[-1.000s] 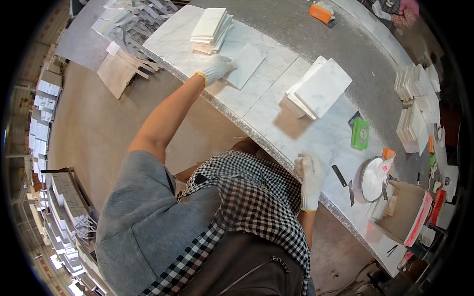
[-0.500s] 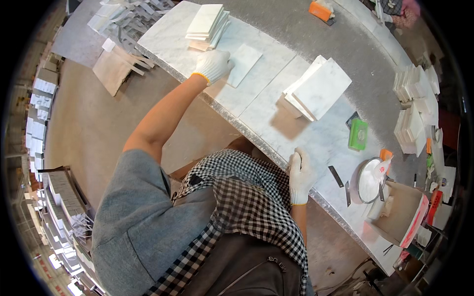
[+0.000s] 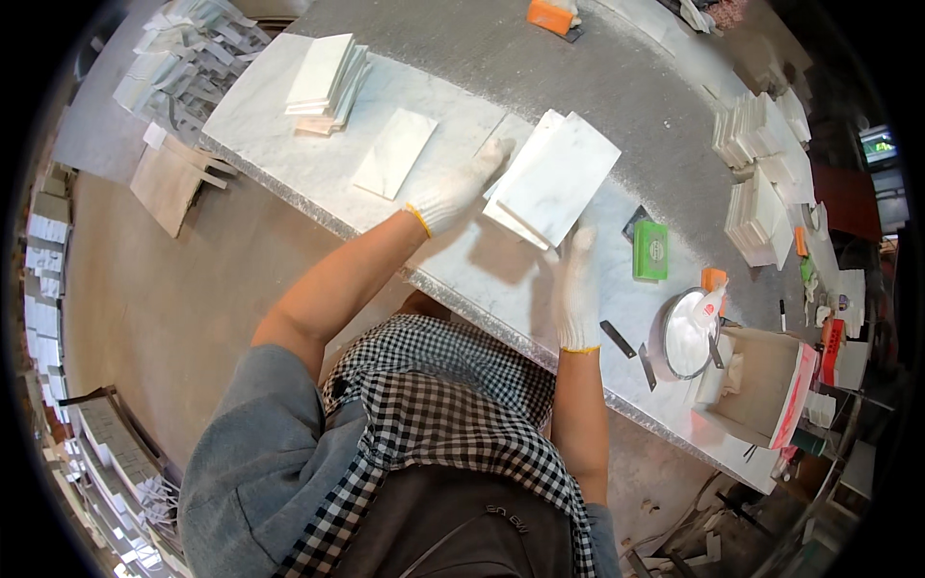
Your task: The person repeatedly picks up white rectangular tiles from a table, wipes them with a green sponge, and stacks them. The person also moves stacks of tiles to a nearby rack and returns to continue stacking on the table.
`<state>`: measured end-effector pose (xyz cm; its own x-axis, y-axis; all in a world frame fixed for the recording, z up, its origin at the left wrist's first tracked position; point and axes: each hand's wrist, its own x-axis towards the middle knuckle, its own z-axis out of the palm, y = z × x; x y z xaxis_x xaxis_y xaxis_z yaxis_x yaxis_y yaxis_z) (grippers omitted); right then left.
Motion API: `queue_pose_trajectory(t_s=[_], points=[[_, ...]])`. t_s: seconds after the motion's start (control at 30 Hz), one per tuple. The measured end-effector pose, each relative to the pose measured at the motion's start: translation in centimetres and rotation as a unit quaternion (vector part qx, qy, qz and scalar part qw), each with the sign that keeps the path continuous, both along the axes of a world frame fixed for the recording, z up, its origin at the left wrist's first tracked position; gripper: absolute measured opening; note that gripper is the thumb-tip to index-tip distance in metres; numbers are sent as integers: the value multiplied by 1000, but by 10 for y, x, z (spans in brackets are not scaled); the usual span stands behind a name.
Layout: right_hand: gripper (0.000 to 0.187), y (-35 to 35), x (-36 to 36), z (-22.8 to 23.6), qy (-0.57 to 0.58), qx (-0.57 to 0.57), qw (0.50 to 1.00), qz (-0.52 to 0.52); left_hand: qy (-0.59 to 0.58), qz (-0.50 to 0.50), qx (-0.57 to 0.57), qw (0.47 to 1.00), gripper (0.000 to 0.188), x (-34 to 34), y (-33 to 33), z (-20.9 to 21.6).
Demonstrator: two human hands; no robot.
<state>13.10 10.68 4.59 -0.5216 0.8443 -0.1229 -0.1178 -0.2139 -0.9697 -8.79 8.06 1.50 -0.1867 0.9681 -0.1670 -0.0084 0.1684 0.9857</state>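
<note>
A stack of white marble tiles [image 3: 559, 178] rests on the pale marble worktop [image 3: 453, 106] in front of me, its tiles slightly fanned. Both hands wear white knitted gloves. At the stack's left side is my left hand [image 3: 462, 188], fingers stretched forward. On the near right side, my right hand [image 3: 578, 289] reaches up with straight fingers close to the stack's edge. Neither hand has a tile gripped; whether the fingertips touch the stack I cannot tell. Left of my left hand lies a single flat tile [image 3: 395, 154]. Farther left stands another tile stack [image 3: 325, 82].
Right of my right hand are a green block [image 3: 650, 250], dark flat blades [image 3: 617, 339], a round dish of white material [image 3: 686, 337] and an open cardboard box [image 3: 756, 385]. More tile stacks [image 3: 756, 222] stand at the far right. An orange block [image 3: 551, 16] lies at the back.
My left hand has moved right, from beside the single tile to the middle stack. My right hand has come forward from the worktop's front edge to that stack. The view has shifted.
</note>
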Motion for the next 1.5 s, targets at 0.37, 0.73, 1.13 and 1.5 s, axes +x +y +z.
queue_pose_trajectory(t_s=[0.37, 0.73, 1.13, 1.5], points=[[75, 40, -14, 1, 139, -167, 976, 13, -156, 79, 23, 984, 72, 48, 13, -5], [65, 62, -2, 17, -9, 25, 999, 24, -37, 191, -3, 981, 62, 38, 6, 26], [41, 69, -14, 61, -71, 95, 993, -18, 391, 71, 168, 902, 45, 50, -24, 87], [21, 65, 42, 67, 101, 5, 985, -139, 181, 144, 170, 958, 45, 74, -34, 114]])
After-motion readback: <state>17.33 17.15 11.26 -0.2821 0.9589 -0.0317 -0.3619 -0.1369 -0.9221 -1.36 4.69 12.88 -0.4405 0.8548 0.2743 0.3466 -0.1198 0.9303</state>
